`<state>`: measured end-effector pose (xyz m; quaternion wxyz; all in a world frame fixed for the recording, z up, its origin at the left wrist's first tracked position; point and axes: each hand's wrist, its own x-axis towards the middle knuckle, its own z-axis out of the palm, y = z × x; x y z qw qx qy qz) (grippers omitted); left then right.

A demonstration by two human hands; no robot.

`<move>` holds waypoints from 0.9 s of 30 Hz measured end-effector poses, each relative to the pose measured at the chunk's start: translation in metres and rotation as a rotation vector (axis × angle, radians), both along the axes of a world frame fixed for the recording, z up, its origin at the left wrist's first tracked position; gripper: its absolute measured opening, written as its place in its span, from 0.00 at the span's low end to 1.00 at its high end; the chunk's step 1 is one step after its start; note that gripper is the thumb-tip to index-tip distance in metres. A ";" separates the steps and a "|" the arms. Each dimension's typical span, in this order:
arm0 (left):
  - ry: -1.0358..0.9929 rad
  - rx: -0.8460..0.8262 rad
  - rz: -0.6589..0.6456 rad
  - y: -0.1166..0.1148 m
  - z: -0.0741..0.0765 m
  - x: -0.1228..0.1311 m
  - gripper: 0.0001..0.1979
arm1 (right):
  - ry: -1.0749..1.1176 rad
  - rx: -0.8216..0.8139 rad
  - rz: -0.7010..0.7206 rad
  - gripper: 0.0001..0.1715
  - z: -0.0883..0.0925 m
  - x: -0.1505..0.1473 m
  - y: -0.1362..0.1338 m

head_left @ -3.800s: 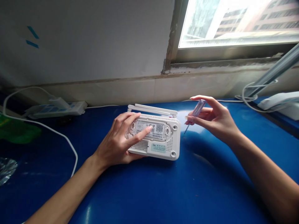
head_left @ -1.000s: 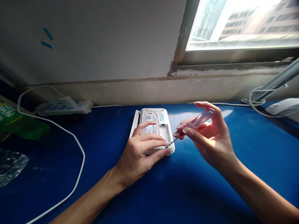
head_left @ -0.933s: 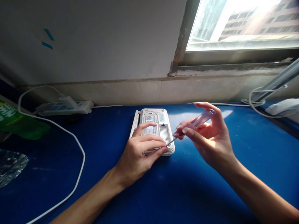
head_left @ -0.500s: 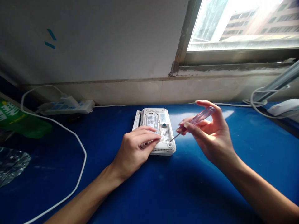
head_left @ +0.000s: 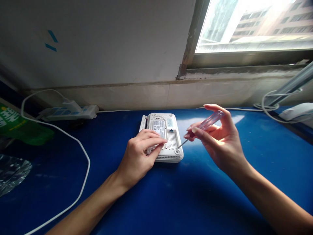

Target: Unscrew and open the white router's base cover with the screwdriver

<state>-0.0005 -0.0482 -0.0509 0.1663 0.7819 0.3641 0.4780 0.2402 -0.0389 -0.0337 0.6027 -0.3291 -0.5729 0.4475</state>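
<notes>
Since the left hand [head_left: 138,153] lay over it, the lower-left part of the white router [head_left: 172,153] was hidden. Item: router, flat on the blue table [head_left: 220,202], underside up, labels and perforated vents showing, two antennas [head_left: 142,124] folded along its left edge. Left hand: fingers [head_left: 154,138] curved and pressed together across the router, with a small pale object beneath them, too small to identify. Right hand [head_left: 218,140]: just right of the router, raised, fingertips [head_left: 199,132] pinching a screwdriver [head_left: 207,122] with a clear pink handle. Its thin shaft angled down to the router's perforated panel; contact could not be determined.

Left of the router: a white power strip [head_left: 70,112], a white cable [head_left: 84,151] looping across the table, a green packet [head_left: 26,125], contents unseen, and crumpled foil [head_left: 12,169], further out. Right of the router, well apart: a white plastic device [head_left: 297,111] and a pale tube [head_left: 288,85]. Behind the router: a window [head_left: 244,26] showing buildings.
</notes>
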 end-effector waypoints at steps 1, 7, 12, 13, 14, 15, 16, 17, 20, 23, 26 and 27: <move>-0.002 0.000 -0.004 0.000 0.000 0.000 0.11 | -0.008 0.002 0.007 0.35 0.000 0.000 0.000; -0.023 -0.063 0.008 -0.005 0.005 0.003 0.10 | -0.027 0.016 0.016 0.35 -0.001 0.000 -0.001; -0.092 -0.134 0.027 -0.008 0.007 0.005 0.09 | -0.041 0.007 0.011 0.35 -0.002 0.002 0.002; -0.096 -0.142 0.034 -0.008 0.008 0.005 0.09 | -0.043 0.010 0.010 0.35 -0.002 0.002 0.003; -0.094 -0.146 0.040 -0.008 0.008 0.005 0.09 | -0.045 0.013 0.009 0.35 -0.003 0.003 0.003; -0.088 -0.145 0.047 -0.007 0.008 0.004 0.09 | -0.047 0.015 0.009 0.35 -0.004 0.003 0.004; -0.079 -0.138 0.051 -0.007 0.008 0.004 0.08 | -0.048 0.018 0.007 0.35 -0.004 0.003 0.005; -0.067 -0.126 0.054 -0.007 0.008 0.003 0.08 | -0.049 0.018 0.005 0.35 -0.004 0.004 0.005; -0.020 -0.072 0.034 -0.005 0.008 0.003 0.07 | -0.053 0.005 -0.010 0.35 -0.002 0.006 0.006; 0.017 0.002 -0.020 -0.003 0.009 0.006 0.07 | -0.049 -0.004 -0.052 0.35 0.000 0.009 0.008; 0.032 0.046 -0.097 0.001 0.009 0.010 0.07 | -0.042 -0.015 -0.079 0.36 0.001 0.012 0.011; 0.039 0.057 -0.118 0.003 0.009 0.011 0.07 | -0.044 -0.019 -0.081 0.36 0.001 0.014 0.012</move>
